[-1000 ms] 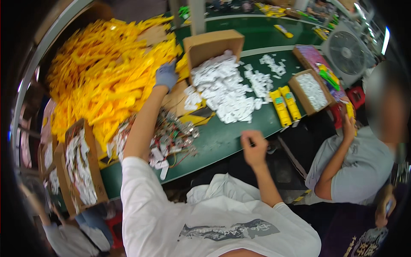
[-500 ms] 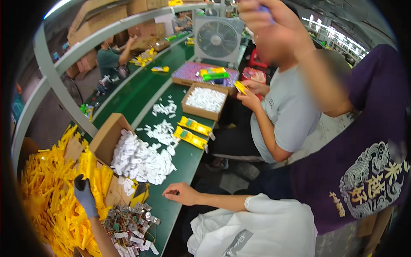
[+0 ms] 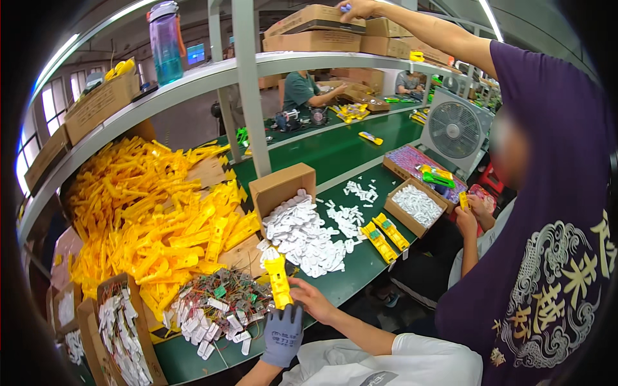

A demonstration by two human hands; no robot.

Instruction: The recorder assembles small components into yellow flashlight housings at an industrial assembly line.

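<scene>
My left hand [image 3: 282, 336], in a grey glove with dark fingertips, grips the lower end of a yellow plastic casing [image 3: 277, 281]. The long, narrow casing stands up from that hand, in front of my body. My bare right hand [image 3: 314, 302] has its curled fingers at the casing's right edge, gripping it from the side. Just beyond lies a heap of white plastic pieces [image 3: 306, 235], spilling from a tipped cardboard box [image 3: 283, 183]. To the left of my hands is a tangle of small circuit boards with wires and white parts [image 3: 215, 309].
A big pile of yellow casings [image 3: 148, 212] covers the left side. Two yellow units [image 3: 380, 243] lie near the green table's right edge, by a box of white pieces [image 3: 417, 204]. A co-worker in purple [image 3: 547, 161] stands close at right, arm raised to the shelf [image 3: 277, 63].
My left hand has left the yellow pile and holds a casing before me. My right hand has come to that casing. The view has swung left, and the co-worker's raised arm now reaches the shelf boxes.
</scene>
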